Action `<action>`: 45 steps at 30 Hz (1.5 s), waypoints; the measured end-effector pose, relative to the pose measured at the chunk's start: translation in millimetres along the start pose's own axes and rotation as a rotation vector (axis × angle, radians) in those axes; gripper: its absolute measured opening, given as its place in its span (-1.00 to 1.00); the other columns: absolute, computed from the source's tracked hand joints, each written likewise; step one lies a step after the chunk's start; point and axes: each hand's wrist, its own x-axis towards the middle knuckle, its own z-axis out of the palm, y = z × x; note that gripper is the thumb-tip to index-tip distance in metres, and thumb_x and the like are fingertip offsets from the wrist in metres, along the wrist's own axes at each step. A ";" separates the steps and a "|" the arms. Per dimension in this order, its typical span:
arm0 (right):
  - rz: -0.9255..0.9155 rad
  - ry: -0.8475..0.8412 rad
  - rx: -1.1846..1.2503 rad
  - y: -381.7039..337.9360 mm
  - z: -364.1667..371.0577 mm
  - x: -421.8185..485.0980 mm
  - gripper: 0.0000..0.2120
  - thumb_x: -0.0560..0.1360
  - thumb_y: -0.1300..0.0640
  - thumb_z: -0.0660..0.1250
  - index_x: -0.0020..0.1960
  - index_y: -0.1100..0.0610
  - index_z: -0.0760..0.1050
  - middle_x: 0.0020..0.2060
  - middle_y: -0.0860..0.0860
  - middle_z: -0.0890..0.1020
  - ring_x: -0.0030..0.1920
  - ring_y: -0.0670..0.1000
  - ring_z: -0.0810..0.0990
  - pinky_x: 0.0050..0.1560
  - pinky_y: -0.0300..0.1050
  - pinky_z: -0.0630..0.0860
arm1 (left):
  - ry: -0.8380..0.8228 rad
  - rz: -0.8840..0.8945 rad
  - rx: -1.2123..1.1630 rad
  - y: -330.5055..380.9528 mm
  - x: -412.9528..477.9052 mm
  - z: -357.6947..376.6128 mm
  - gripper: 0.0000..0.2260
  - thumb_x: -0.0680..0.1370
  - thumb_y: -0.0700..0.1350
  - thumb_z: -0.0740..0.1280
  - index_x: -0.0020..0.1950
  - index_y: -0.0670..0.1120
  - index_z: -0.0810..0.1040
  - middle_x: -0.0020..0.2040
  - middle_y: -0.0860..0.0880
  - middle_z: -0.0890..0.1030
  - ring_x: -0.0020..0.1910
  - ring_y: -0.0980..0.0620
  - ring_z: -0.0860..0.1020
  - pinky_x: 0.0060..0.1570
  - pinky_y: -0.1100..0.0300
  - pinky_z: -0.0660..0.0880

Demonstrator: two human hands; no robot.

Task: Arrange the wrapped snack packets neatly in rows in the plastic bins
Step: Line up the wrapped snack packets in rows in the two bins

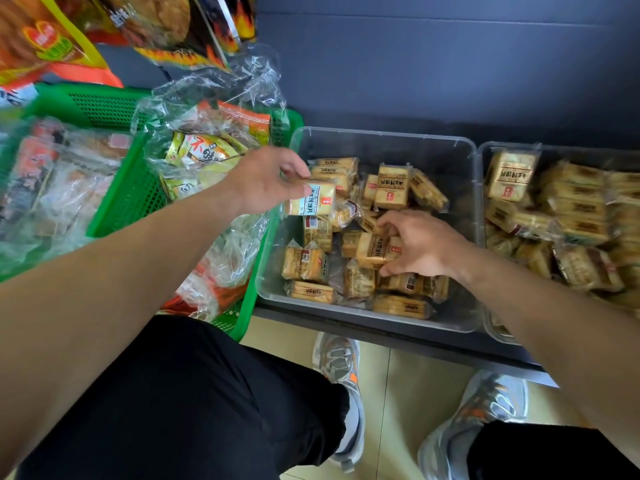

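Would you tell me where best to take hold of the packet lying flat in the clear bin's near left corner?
Pinch the corner packet across its short width, mid-length, coming straight down from above. It lies flat, long side along the front wall of the clear bin, and a neighbouring packet crowds its right end, so its long edges look freest.

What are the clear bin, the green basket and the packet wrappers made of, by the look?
Clear bin: probably rigid plastic, glossy, transparent; packets show through its walls. Green basket: moulded plastic, apparently; perforated mesh walls. Packet in the left hand: thin clear film, shiny, crinkled, with a printed label.
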 end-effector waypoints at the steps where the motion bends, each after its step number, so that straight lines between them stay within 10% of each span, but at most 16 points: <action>1: 0.002 0.028 -0.062 -1.0 -1.3 -1.9 -0.17 0.32 -0.14 0.61 0.48 -0.05 0.32 0.34 -0.03 0.47 0.34 0.06 0.39 0.33 0.03 0.38 | 0.005 0.001 -0.002 -0.4 0.3 0.1 -0.78 0.52 -0.02 0.51 0.14 0.02 0.66 0.08 0.09 0.62 0.17 0.11 0.54 0.21 0.19 0.38; 5: -0.057 0.205 -0.302 -18.6 2.1 -9.2 -0.25 0.40 -0.19 0.50 0.50 -0.04 0.31 0.34 0.03 0.38 0.38 0.12 0.28 0.43 0.16 0.22 | 0.046 -0.015 -0.031 -1.5 2.7 -4.0 -0.78 0.50 -0.02 0.52 0.13 0.03 0.66 0.06 0.07 0.63 0.07 0.10 0.58 0.15 0.23 0.43; 11: -0.309 -0.058 0.142 -60.4 25.7 31.4 -0.41 0.57 0.15 0.42 0.52 -0.15 0.34 0.53 -0.09 0.34 0.51 0.01 0.30 0.54 0.05 0.24 | 0.100 -0.016 -0.097 -3.8 2.2 -13.3 -0.79 0.51 -0.12 0.52 0.13 -0.08 0.65 -0.07 0.06 0.58 -0.15 0.20 0.54 -0.19 0.56 0.38; 17: -0.283 -0.120 0.105 -67.4 46.4 59.3 -0.44 0.44 0.05 0.55 0.37 -0.13 0.44 0.25 -0.08 0.55 0.21 0.02 0.50 0.16 0.02 0.48 | 0.112 -0.018 -0.132 -8.9 1.1 -16.7 -0.79 0.52 -0.12 0.52 0.12 -0.11 0.66 -0.13 0.09 0.57 -0.32 0.37 0.50 -0.23 0.53 0.34; 22: -0.259 -0.081 0.366 -43.9 21.5 49.4 -0.78 0.50 0.03 0.49 0.10 -0.08 0.53 0.01 -0.13 0.56 0.06 -0.05 0.58 0.01 -0.16 0.46 | 0.094 -0.054 -0.138 -3.9 4.0 -15.8 -0.73 0.58 -0.12 0.45 0.26 -0.13 0.60 0.00 0.02 0.55 -0.16 0.23 0.52 -0.16 0.51 0.39; 31: -0.051 0.082 0.604 2.8 -32.5 37.3 -0.67 0.54 0.06 0.46 0.28 0.05 0.53 0.02 -0.09 0.66 0.02 -0.05 0.69 0.08 -0.05 0.63 | -0.082 -0.089 -0.129 16.3 0.5 -4.8 -0.78 0.64 -0.12 0.34 0.29 -0.07 0.58 0.04 -0.06 0.64 -0.05 0.02 0.59 -0.01 0.16 0.54; 35: -0.081 0.012 0.805 2.7 -40.0 27.2 -0.74 0.57 0.15 0.41 0.25 0.10 0.53 0.03 -0.02 0.68 0.02 -0.04 0.72 0.01 -0.16 0.67 | -0.098 -0.116 -0.150 26.4 -0.5 0.2 -0.76 0.63 -0.13 0.35 0.30 -0.09 0.56 0.12 -0.06 0.64 0.03 0.05 0.58 -0.16 0.44 0.47; 41: -0.103 0.004 0.987 -6.6 -42.1 21.4 -0.79 0.57 0.19 0.41 0.19 0.09 0.54 0.05 0.02 0.71 0.08 -0.04 0.71 0.05 -0.14 0.65 | -0.154 -0.179 -0.392 36.3 -0.6 6.9 -0.80 0.60 -0.15 0.38 0.21 0.05 0.58 0.13 0.03 0.65 0.22 0.04 0.58 0.29 0.00 0.50; 45: -0.056 0.053 1.081 -16.1 -43.4 19.5 -0.77 0.56 0.15 0.42 0.19 0.14 0.51 0.04 0.08 0.72 0.01 0.01 0.74 0.03 -0.05 0.68 | -0.189 -0.173 -0.442 42.9 -4.5 7.1 -0.77 0.55 0.17 0.41 0.15 0.14 0.60 0.19 0.09 0.64 0.21 0.11 0.57 0.27 0.03 0.49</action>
